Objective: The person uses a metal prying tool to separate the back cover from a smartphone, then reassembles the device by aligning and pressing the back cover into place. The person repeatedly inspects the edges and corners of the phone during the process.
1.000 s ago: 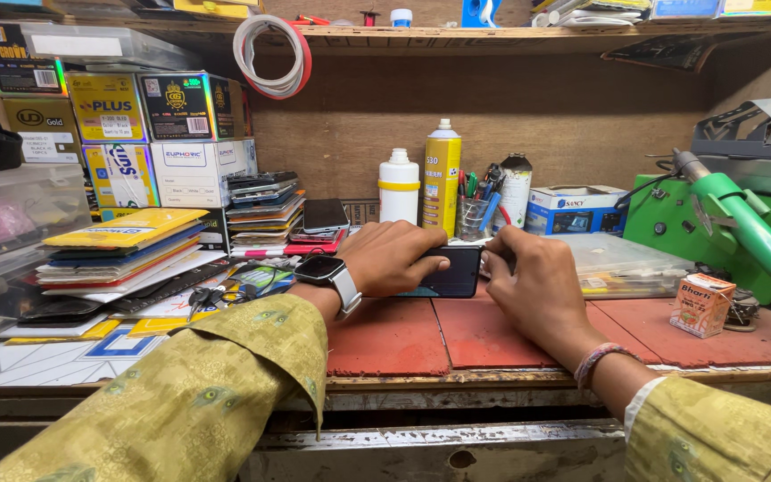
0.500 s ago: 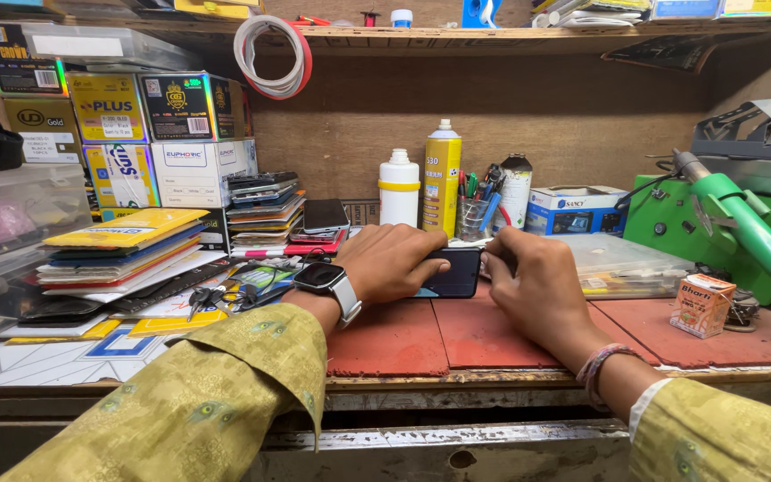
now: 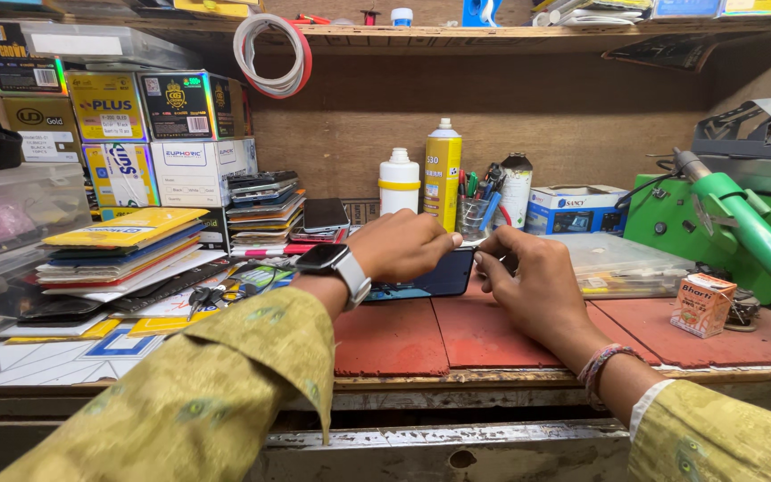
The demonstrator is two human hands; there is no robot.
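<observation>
Fingers of your left hand point(image 3: 401, 245) curl over the top edge of a dark smartphone point(image 3: 430, 278), gripping it, while your right hand point(image 3: 533, 286) pinches its right end. The phone stands on its long edge on the red mat point(image 3: 457, 335) of the tabletop point(image 3: 493, 379). Behind it stand a white bottle point(image 3: 399, 181) and a yellow spray can point(image 3: 442, 174).

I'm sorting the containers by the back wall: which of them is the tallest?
The yellow spray can; it rises above the squat white bottle on its left and the pen cup on its right.
</observation>
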